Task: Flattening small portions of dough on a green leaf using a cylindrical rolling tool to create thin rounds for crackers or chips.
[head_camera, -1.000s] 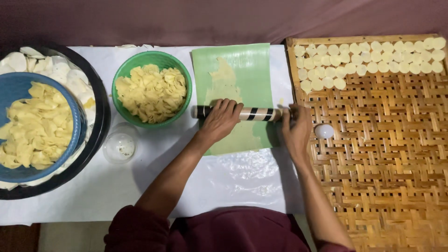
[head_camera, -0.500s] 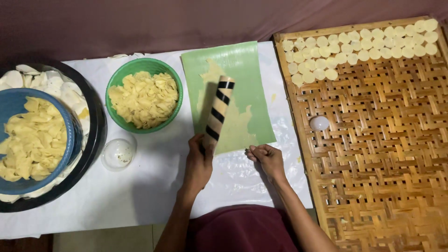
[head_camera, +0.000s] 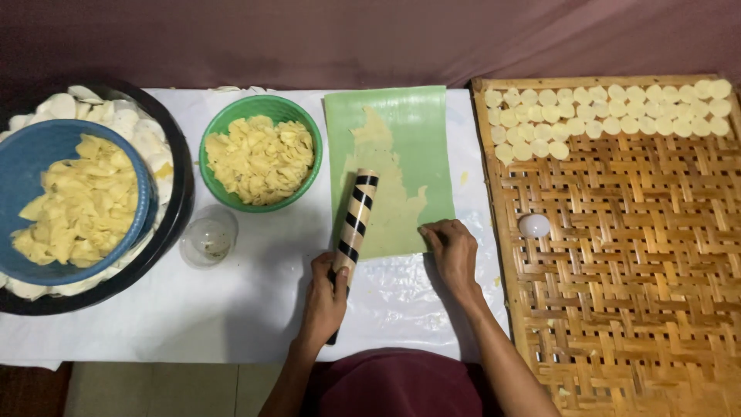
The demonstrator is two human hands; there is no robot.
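The rolling pin [head_camera: 353,224], tan w/ black stripes, lies tilted on the left edge of the green sheet [head_camera: 428,131], near the middle of the white-covered table [head_camera: 255,309]. The left hand [head_camera: 326,297] holds its near end, fingers curled tight round it, so the pin points up & away from the person. That grip prob. keeps it from rolling off. Under the pin a thin, flat, pale yellow dough patch [head_camera: 386,185] spreads on the sheet; it looks squashed flat.

The right hand [head_camera: 451,251] rests on the sheet's near right corner. Its fingers are bent, tips pressed down on the edge, holding nothing else. It seems to pin the sheet so it can't slide.

Left of the sheet sits a green bowl [head_camera: 220,127] full of yellow slices, close enough to reach. Just below it is a small clear cup [head_camera: 208,235]. Further left, a blue bowl [head_camera: 31,147] w/ more yellow slices sits inside a big black tray [head_camera: 179,166] of white slices.

On the right, a woven bamboo tray [head_camera: 617,293] has rows of small round discs [head_camera: 610,116] along the top, set side by side, maybe to dry. One white round thing [head_camera: 534,225] lies alone on it; can't tell what it is.

The pin's far-back end is hidden by the left hand. The black tray & blue bowl are cut off at the left. What's in the cup is too blurry to tell.
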